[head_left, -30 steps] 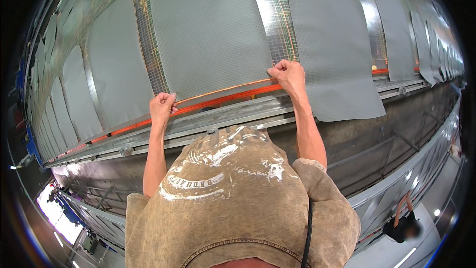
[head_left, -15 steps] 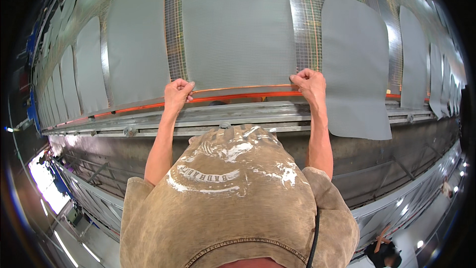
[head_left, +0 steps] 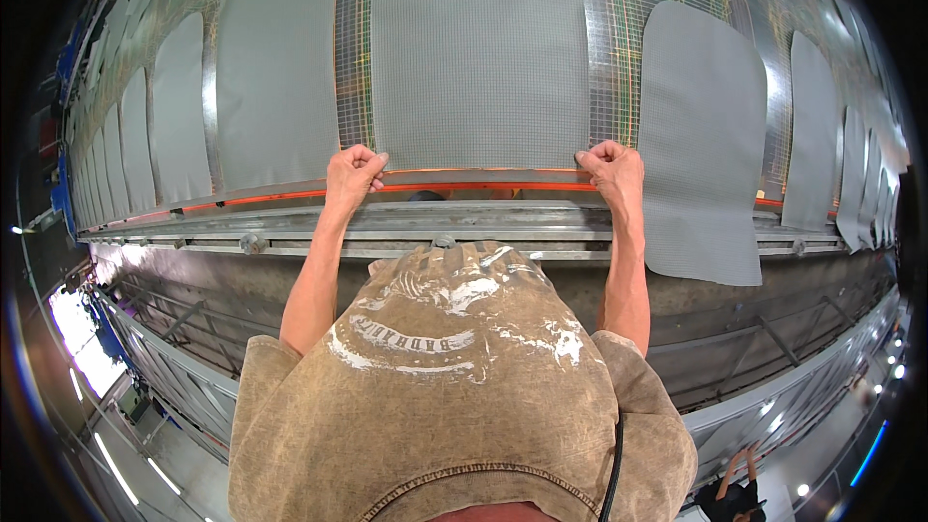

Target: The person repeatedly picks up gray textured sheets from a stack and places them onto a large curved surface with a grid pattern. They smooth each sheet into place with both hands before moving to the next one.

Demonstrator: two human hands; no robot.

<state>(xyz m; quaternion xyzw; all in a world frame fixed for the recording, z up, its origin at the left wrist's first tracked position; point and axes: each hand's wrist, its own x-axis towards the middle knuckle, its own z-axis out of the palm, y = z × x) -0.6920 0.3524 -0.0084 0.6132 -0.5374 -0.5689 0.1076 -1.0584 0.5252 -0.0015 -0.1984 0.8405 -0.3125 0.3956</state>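
Observation:
My left hand [head_left: 363, 162] pinches the lower left corner of a wide grey textured sheet [head_left: 478, 58], its fingers curled. My right hand [head_left: 599, 157] pinches the same sheet's lower right corner. The sheet lies flat on a surface with an orange and green grid [head_left: 614, 58], which shows in strips at both sides. An orange rail [head_left: 483, 186] runs just under the sheet's edge, above a grey metal rail [head_left: 503, 217].
Other grey sheets [head_left: 271, 77] lie in a row to both sides; one at the right [head_left: 701, 135] hangs over the rails. A dark trough with metal struts [head_left: 735, 338] runs below. A person [head_left: 730, 498] in dark clothing with raised arms is at lower right.
The view has turned so the rails run more level, with my hands appearing higher on the left and further right. Both hands still pinch the sheet's corners.

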